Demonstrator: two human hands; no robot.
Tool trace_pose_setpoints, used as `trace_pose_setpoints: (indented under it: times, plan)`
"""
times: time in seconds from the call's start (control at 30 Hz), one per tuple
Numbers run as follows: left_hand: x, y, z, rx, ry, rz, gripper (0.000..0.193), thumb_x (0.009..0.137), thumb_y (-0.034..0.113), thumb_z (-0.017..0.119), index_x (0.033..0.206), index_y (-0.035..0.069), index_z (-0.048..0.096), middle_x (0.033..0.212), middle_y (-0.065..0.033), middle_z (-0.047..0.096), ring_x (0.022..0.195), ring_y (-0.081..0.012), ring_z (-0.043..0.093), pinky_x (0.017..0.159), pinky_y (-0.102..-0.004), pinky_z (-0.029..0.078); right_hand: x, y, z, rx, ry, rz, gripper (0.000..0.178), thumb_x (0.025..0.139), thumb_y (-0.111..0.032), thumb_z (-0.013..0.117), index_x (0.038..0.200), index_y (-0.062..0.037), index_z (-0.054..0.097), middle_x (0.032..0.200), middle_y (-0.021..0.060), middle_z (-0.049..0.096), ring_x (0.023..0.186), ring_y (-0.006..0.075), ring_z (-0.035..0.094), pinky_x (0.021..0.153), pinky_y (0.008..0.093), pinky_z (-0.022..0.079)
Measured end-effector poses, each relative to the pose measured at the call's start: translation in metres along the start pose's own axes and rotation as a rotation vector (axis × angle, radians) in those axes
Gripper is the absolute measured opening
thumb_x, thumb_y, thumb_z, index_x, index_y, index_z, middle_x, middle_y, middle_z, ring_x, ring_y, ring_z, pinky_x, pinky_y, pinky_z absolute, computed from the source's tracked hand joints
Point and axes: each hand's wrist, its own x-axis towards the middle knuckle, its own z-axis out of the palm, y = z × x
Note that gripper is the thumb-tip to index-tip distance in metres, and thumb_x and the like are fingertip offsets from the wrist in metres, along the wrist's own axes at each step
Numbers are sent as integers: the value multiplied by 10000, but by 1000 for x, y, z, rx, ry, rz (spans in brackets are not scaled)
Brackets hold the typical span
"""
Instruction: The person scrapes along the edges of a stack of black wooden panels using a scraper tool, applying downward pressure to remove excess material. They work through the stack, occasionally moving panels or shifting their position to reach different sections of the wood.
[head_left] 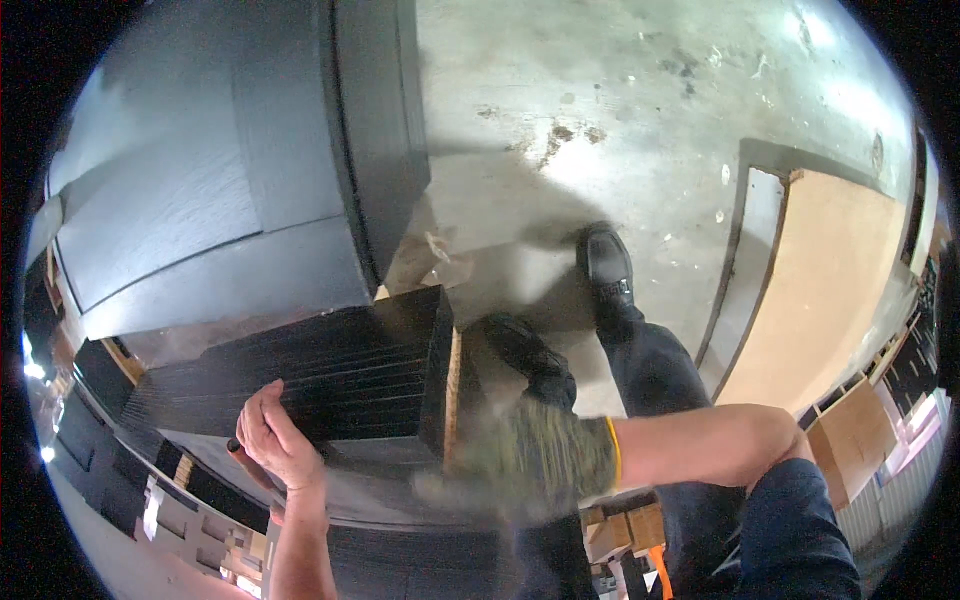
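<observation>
My bare left hand (278, 440) is closed on a tool with an orange-brown handle (246, 463); the tool's working end is hidden. This hand is over the side of a long black wooden piece (350, 365) with a ridged top face and a bare-wood strip at its right end. My right hand (535, 458) wears a grey-green knitted glove with a yellow cuff. It is near the right end of the black piece, smeared by motion, so its fingers and any hold cannot be made out.
A large dark grey panelled piece (200, 170) stands just beyond the black one. On the right a tan board (815, 270) lies beside a grey-white strip (745, 260). My shoe (605, 265) rests on the stained concrete floor (640, 120). Cardboard boxes (615, 532) show low down.
</observation>
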Motion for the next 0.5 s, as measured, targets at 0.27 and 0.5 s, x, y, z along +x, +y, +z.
trace_pose_setpoints:
  times: [0.27,0.5]
  plan:
    - [3,-1,-2,49,2,81,322,988,188,422,952,11,688,932,-108,708,872,-264,657,826,-367,481,19,184,24,-505,207,341,329,934,-211,504,1231,-111,601,1031,183,687,919,335,668,755,417,559]
    - [2,4,-4,24,-11,18,277,966,154,438,931,40,688,961,-74,705,911,-272,621,896,-372,420,25,19,23,-255,47,7,210,897,-200,524,947,-44,656,857,163,683,824,292,672,731,408,551]
